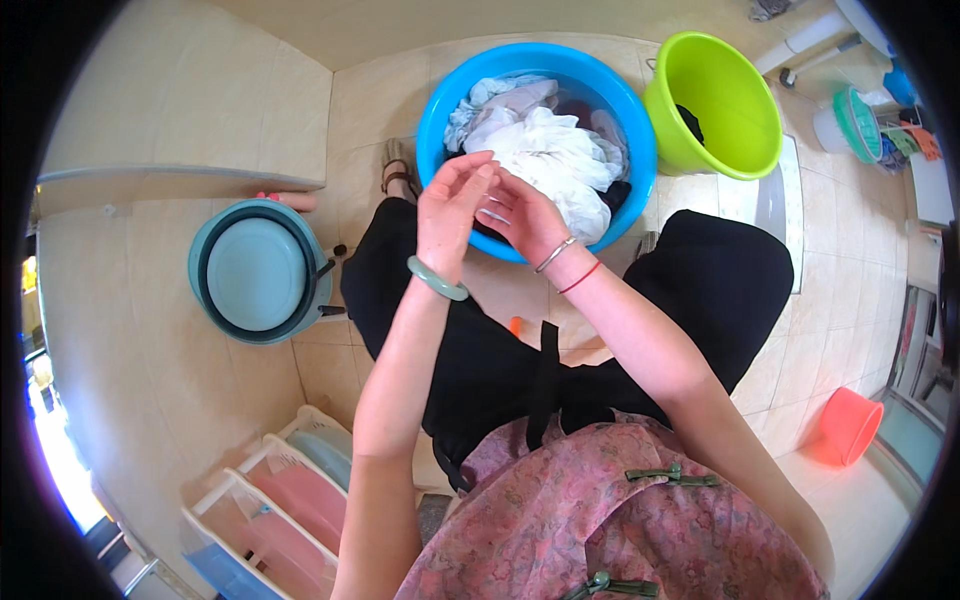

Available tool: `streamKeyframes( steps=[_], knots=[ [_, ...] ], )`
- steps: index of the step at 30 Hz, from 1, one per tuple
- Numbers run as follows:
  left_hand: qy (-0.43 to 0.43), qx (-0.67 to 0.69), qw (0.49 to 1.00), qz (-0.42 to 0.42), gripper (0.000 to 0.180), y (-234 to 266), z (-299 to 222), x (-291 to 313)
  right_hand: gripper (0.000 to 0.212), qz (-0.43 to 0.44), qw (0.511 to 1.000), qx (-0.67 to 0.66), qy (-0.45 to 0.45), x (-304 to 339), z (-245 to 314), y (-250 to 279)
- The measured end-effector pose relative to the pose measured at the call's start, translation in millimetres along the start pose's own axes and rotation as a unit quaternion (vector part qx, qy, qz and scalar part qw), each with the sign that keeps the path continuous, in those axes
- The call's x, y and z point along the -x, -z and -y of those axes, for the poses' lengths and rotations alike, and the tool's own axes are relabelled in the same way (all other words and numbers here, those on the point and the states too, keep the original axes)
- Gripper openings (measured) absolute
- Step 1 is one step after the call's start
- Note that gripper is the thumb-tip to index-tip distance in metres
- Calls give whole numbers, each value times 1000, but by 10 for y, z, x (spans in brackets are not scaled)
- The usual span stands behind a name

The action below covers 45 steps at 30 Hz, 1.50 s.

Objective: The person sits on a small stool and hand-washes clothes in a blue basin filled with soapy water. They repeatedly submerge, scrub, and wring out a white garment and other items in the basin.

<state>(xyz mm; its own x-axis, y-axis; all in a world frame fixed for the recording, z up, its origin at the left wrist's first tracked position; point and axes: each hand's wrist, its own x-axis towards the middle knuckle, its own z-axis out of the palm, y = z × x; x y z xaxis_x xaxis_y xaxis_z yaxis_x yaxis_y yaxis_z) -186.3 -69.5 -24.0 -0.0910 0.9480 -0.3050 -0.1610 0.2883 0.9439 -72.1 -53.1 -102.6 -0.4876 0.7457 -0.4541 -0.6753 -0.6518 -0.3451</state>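
Observation:
My left hand (452,205), a pale green bangle on its wrist, is raised over the near rim of a blue basin (437,130). Beside it is my right hand (530,215), with a silver bracelet and a red cord on its wrist. The two hands meet near the fingertips. Their fingers are loosely bent and apart, and I see nothing held in them. Below and beyond them, white laundry (560,155) is heaped in the basin with some dark cloth, sitting in what looks like water. The hands hide part of the near rim.
A lime green bucket (735,95) with something dark inside stands right of the basin. On the left are stacked teal basins (257,275). A white rack (290,470) with pink and blue panels stands lower left. A coral bucket (852,427) is at the far right.

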Motion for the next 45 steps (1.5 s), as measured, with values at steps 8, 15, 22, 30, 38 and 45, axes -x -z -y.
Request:
streamKeyframes(
  steps=[8,15,22,30,38,45],
  knots=[
    [41,-115,990,-71,26,1225,-138,-60,32,15,988,135,-70,-464,-536,-500],
    [58,-257,964,-36,26,2057,179,124,32,51,912,405,-32,-625,-740,-468],
    [46,-254,966,-13,22,2218,404,234,22,63,793,605,37,-607,-899,-428],
    [5,-454,890,-44,7,2047,299,204,12,29,794,595,121,-505,-918,-544],
    [-43,-275,960,-34,7,1667,-84,744,11,100,755,604,236,67,-552,-651],
    [137,-378,891,208,7,1271,-542,1378,4,252,715,621,199,732,-428,-537]
  ],
)
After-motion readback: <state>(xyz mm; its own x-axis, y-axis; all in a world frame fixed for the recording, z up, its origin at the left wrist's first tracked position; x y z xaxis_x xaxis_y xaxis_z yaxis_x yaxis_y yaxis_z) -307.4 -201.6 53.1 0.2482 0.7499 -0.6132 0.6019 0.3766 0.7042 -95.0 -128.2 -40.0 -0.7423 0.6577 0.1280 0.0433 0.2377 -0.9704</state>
